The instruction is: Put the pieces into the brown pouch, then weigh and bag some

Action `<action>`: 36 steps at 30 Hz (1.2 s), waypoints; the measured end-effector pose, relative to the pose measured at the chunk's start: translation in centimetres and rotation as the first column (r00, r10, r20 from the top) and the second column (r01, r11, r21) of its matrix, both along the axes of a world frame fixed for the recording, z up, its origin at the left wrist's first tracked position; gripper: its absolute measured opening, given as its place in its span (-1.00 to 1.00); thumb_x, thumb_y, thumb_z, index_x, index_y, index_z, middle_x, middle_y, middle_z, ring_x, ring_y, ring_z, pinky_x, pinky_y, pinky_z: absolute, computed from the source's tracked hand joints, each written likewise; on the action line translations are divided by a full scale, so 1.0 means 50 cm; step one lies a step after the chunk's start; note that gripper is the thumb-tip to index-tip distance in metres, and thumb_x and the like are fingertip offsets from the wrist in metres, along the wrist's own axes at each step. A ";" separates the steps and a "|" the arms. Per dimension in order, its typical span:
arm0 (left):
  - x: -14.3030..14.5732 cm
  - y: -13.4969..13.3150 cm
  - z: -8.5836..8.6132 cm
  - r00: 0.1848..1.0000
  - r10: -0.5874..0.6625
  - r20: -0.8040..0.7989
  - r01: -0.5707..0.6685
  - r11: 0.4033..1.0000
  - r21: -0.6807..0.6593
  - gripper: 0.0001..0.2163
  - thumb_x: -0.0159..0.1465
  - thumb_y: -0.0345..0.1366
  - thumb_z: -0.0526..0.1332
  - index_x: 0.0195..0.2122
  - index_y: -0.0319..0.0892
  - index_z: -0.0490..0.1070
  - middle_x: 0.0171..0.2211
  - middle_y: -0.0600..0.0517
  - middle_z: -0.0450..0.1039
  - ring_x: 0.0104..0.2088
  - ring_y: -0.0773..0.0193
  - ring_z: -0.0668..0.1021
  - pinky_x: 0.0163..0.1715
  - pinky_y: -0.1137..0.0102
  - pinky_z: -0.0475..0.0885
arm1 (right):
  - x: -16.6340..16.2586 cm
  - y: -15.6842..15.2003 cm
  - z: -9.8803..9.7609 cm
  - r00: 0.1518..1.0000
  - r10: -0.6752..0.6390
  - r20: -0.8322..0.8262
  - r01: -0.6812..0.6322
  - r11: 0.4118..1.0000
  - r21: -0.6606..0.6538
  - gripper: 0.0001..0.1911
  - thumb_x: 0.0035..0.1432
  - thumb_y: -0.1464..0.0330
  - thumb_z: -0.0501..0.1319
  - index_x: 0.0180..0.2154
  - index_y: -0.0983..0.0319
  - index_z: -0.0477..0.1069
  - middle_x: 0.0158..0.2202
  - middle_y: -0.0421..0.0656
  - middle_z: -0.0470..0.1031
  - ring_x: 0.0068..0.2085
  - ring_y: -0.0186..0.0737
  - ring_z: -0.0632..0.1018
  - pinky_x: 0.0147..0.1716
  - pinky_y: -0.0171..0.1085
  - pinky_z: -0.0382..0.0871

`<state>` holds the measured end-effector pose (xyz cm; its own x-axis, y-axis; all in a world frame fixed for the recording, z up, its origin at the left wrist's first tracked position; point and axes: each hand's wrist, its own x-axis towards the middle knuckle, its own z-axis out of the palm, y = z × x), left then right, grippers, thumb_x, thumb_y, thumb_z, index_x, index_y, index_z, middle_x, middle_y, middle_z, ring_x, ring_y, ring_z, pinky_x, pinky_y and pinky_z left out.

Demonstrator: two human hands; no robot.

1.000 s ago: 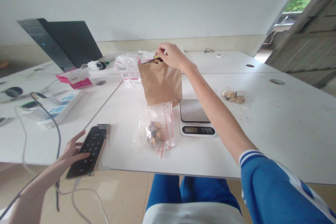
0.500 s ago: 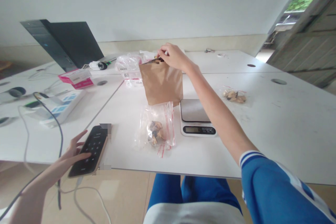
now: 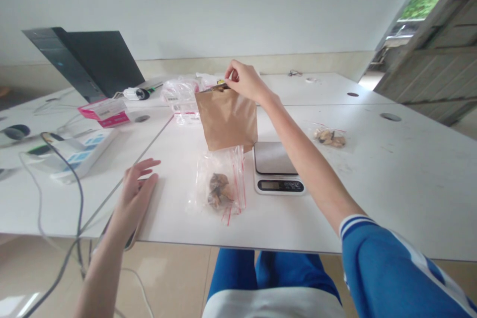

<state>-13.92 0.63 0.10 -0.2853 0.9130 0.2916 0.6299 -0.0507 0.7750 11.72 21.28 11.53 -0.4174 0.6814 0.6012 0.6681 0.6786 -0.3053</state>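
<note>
My right hand (image 3: pixel 244 79) grips the top edge of a brown paper bag (image 3: pixel 228 121), which stands upright with dark pieces showing at its mouth. My left hand (image 3: pixel 139 184) hovers over or rests on a phone (image 3: pixel 140 226), its fingers stretched out and apart; the palm and wrist hide most of the phone. In front of the paper bag lies a clear zip bag (image 3: pixel 203 181) holding dried, brown shrivelled pieces (image 3: pixel 219 191). Just right of it sits a digital kitchen scale (image 3: pixel 274 156), with my right forearm passing over its corner.
Another zip bag of dried pieces (image 3: pixel 330 138) lies to the right. Clear plastic packaging (image 3: pixel 181 94) is behind the paper bag. On the left are a power strip (image 3: pixel 84 154), cables, a pink-and-white box (image 3: pixel 108 112) and a black computer case (image 3: pixel 89 62). The table's front edge is near my legs.
My left hand has come off its grip on the phone and moved right and away from me, over it. The right hand stays at the paper bag's mouth.
</note>
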 end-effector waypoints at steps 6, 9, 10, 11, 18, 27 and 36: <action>0.125 0.008 -0.029 0.983 -0.155 0.102 0.164 0.982 -0.093 -0.68 0.18 -0.03 0.02 -0.16 -0.09 0.32 -0.10 -0.07 0.34 -0.25 0.20 0.43 -0.27 0.28 0.38 | -0.003 -0.024 -0.008 0.984 -0.013 0.180 0.012 1.000 0.009 -0.48 0.31 0.15 -0.17 -0.48 0.25 0.38 -0.48 -0.08 0.41 -0.32 -0.16 0.47 -0.26 -0.25 0.21; 0.155 0.016 -0.061 0.989 -0.115 0.096 0.127 0.983 -0.134 -0.55 0.12 0.05 0.06 -0.09 -0.15 0.28 -0.12 -0.13 0.31 -0.31 0.19 0.41 -0.25 0.21 0.36 | 0.002 -0.052 -0.016 0.981 -0.059 0.184 0.042 0.995 0.096 -0.50 0.32 0.17 -0.18 -0.44 0.25 0.37 -0.37 -0.04 0.42 -0.15 -0.09 0.44 -0.07 -0.17 0.15; 0.161 0.020 -0.073 0.992 -0.093 0.080 0.104 0.985 -0.139 -0.51 0.09 0.07 0.10 -0.07 -0.17 0.27 -0.14 -0.14 0.30 -0.31 0.17 0.41 -0.24 0.19 0.35 | 0.006 -0.066 -0.018 0.986 -0.075 0.150 0.054 0.989 0.138 -0.55 0.32 0.19 -0.17 -0.38 0.25 0.37 -0.28 -0.02 0.41 -0.08 -0.07 0.40 -0.03 -0.14 0.13; 0.164 0.023 -0.084 0.996 -0.071 0.060 0.079 0.987 -0.140 -0.47 0.06 0.08 0.13 -0.06 -0.18 0.27 -0.17 -0.13 0.30 -0.29 0.14 0.41 -0.22 0.16 0.34 | 0.011 -0.081 -0.019 0.991 -0.086 0.104 0.068 0.983 0.169 -0.59 0.32 0.20 -0.16 -0.31 0.24 0.36 -0.21 -0.02 0.40 -0.03 -0.07 0.37 -0.01 -0.13 0.12; 0.170 0.037 -0.105 0.999 -0.037 0.027 0.041 0.985 -0.167 -0.63 0.01 0.04 0.21 -0.32 -0.14 0.39 -0.31 -0.10 0.37 -0.26 0.06 0.42 -0.21 0.13 0.33 | 0.071 -0.191 -0.032 0.980 0.122 0.155 -0.061 0.936 -0.346 -0.64 0.28 0.21 -0.09 -0.37 0.19 0.38 -0.39 -0.15 0.44 -0.37 -0.24 0.44 -0.36 -0.27 0.24; 0.216 0.029 -0.082 0.821 -0.265 0.506 0.290 0.957 0.032 -0.67 0.19 0.03 0.10 -0.23 -0.06 0.05 -0.38 0.06 0.41 -0.51 0.35 0.49 -0.58 0.45 0.37 | 0.068 -0.189 -0.083 0.793 0.489 0.363 0.065 0.525 -0.849 -0.88 0.05 0.43 0.13 -0.47 0.29 0.41 -0.52 -0.15 0.46 -0.49 -0.31 0.44 -0.51 -0.34 0.27; 0.254 0.030 -0.079 0.612 -0.138 0.779 0.205 0.979 0.012 -0.63 0.18 0.10 0.04 -0.20 0.00 -0.06 -0.22 0.06 0.36 -0.48 0.34 0.56 -0.62 0.45 0.42 | 0.037 -0.184 -0.096 0.775 0.628 -0.072 -0.465 0.490 -0.737 -0.90 0.13 0.42 0.10 -0.30 0.29 0.35 -0.40 -0.19 0.41 -0.40 -0.38 0.41 -0.37 -0.36 0.31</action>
<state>-1.21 2.10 -3.84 -0.2097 0.9773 -0.0286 -0.2172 -0.0180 0.9760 13.55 12.07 6.73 -0.8975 0.4357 -0.0684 0.3329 0.5674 -0.7532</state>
